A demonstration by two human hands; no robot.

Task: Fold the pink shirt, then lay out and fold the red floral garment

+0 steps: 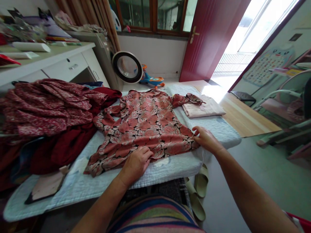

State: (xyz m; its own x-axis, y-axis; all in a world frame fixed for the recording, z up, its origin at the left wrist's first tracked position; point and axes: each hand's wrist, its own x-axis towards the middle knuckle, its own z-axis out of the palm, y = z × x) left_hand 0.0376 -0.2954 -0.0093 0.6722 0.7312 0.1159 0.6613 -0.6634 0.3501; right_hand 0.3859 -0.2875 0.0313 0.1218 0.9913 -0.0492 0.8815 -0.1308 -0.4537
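A red and black floral blouse (148, 119) lies spread out, its hem towards me and its neckline at the far side. My left hand (138, 163) rests at the middle of the hem, fingers curled on the fabric. At the hem's right corner, my right hand (205, 138) pinches the cloth between thumb and fingers. Beneath the blouse is a pale blue quilted cover (170, 168). Its right sleeve reaches over a folded pale pink garment (206, 108). The left sleeve lies bent against the body of the blouse.
A heap of clothes, with a dark red patterned garment (48, 106) on top, fills the left. Beyond stand a white cabinet (73, 66) and a washing machine with its round door (127, 67) swung out. Green slippers (201, 181) lie on the floor below; a pink chair (286, 106) stands right.
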